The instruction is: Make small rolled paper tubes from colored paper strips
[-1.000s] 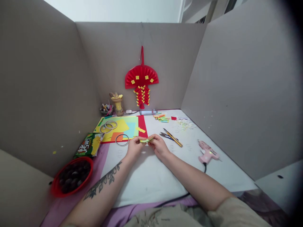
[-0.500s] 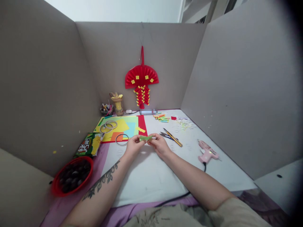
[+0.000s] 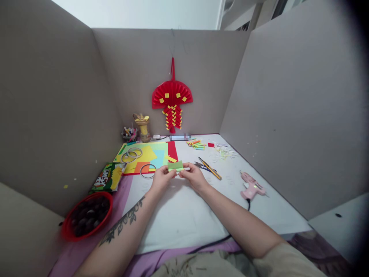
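Observation:
A small piece of green paper (image 3: 175, 165) is held up between my two hands above the white table. My left hand (image 3: 163, 177) pinches its left end with thumb and fingers. At the right end, my right hand (image 3: 193, 176) grips it in the same way. The paper's upper part looks darker green and its lower edge brighter, with a crease between. Just left of my left hand lies a grey ring (image 3: 148, 171). A yellow pencil (image 3: 211, 169) and dark-handled scissors (image 3: 201, 166) rest beyond my right hand.
A pink glue gun (image 3: 251, 185) with a black cord lies at right. Coloured paper sheets (image 3: 144, 153) cover the back left. Rolled paper tubes (image 3: 197, 144) and paper scraps (image 3: 226, 151) lie behind. A red bowl (image 3: 108, 213) of dark round things stands at left; a red fan ornament (image 3: 172, 94) hangs ahead.
The green paper has been opened out and tilted up, so more of its face shows. Both hands stay in nearly the same place.

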Demonstrator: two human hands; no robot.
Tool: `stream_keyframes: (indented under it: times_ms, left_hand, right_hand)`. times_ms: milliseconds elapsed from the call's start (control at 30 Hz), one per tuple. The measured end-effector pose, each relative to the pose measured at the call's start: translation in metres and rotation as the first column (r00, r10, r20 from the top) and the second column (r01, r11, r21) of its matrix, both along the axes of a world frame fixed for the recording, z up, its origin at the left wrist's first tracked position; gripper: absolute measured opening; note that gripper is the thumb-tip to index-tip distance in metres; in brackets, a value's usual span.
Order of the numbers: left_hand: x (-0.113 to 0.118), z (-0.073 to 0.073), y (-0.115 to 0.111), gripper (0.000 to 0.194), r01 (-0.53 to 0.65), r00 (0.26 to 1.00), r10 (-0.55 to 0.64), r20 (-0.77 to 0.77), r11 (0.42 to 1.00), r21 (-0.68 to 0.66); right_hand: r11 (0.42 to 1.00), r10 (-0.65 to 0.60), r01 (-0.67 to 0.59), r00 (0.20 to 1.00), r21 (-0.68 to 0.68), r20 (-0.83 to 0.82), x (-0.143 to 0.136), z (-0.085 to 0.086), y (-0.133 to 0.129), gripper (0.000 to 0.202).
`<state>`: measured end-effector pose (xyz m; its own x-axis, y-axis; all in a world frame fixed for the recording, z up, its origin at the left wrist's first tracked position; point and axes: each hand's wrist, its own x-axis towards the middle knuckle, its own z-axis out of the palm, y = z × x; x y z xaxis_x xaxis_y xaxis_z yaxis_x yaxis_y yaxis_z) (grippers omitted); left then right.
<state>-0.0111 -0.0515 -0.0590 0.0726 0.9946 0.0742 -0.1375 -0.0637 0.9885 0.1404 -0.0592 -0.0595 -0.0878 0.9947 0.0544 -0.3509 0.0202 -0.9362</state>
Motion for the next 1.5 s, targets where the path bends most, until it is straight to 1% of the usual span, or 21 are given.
stream_keyframes:
  times_ms: [100,200,300,467,567,700,833,1000,1167,1333,1500]
  left_hand:
    - [0.0003,0.002,-0.0008,0.027,0.025,0.999,-0.025,0.024,1.0,-0.016]
    - [0.0,0.0042,-0.0027,0.027,0.059,0.998,-0.059,0.015,0.998,-0.003]
    - [-0.0004,0.0047,-0.004,0.027,0.079,0.997,-0.079,0.006,0.997,0.009]
    - [-0.0003,0.0017,-0.0033,0.023,0.093,0.995,-0.092,-0.029,0.995,0.027]
    - [0.0013,0.001,-0.003,0.022,0.071,0.997,-0.07,-0.029,0.997,0.036]
    - [0.0036,0.0036,-0.0039,0.026,0.053,0.998,-0.054,0.038,0.998,0.022]
    - [0.002,0.0065,-0.0039,0.024,0.042,0.999,-0.042,0.006,0.998,0.036]
    - [-0.0006,0.0064,-0.0023,0.021,0.035,0.999,-0.035,-0.011,0.999,0.024]
    - [0.0005,0.0036,-0.001,0.019,0.037,0.998,-0.037,0.048,0.999,0.003]
    - [0.001,0.0022,0.0003,0.019,0.023,0.997,-0.022,0.08,1.0,-0.011]
    - [0.0001,0.0047,-0.0014,0.022,0.001,0.997,-0.001,0.08,1.0,-0.003]
  right_hand:
    - [0.999,-0.015,0.012,0.997,0.046,0.076,0.0039,-0.0031,0.0029,0.034]
    - [0.998,-0.004,-0.004,0.99,0.058,0.14,0.0069,-0.0016,0.0029,0.033]
    - [0.998,0.005,-0.014,0.987,0.056,0.163,0.0083,0.0021,0.0013,0.031]
    - [0.998,0.005,-0.018,0.981,0.065,0.195,0.0076,0.0052,-0.001,0.029]
    - [0.996,-0.015,-0.006,0.975,0.094,0.222,0.0059,0.0044,-0.0017,0.025]
    - [0.987,-0.034,0.003,0.98,0.158,0.194,0.0032,0.0012,-0.0012,0.019]
    - [0.981,-0.014,-0.013,0.991,0.195,0.133,0.0024,-0.0004,-0.0006,0.02]
    - [0.982,-0.036,0.007,0.988,0.189,0.148,0.0032,0.0005,-0.0012,0.016]
    - [0.979,-0.043,0.015,0.99,0.202,0.133,0.0032,-0.0006,-0.0007,0.014]
    - [0.978,-0.035,0.005,0.989,0.208,0.141,0.0035,0.0014,-0.0019,0.017]
    - [0.98,-0.037,0.006,0.987,0.198,0.157,0.0037,0.0017,-0.002,0.022]
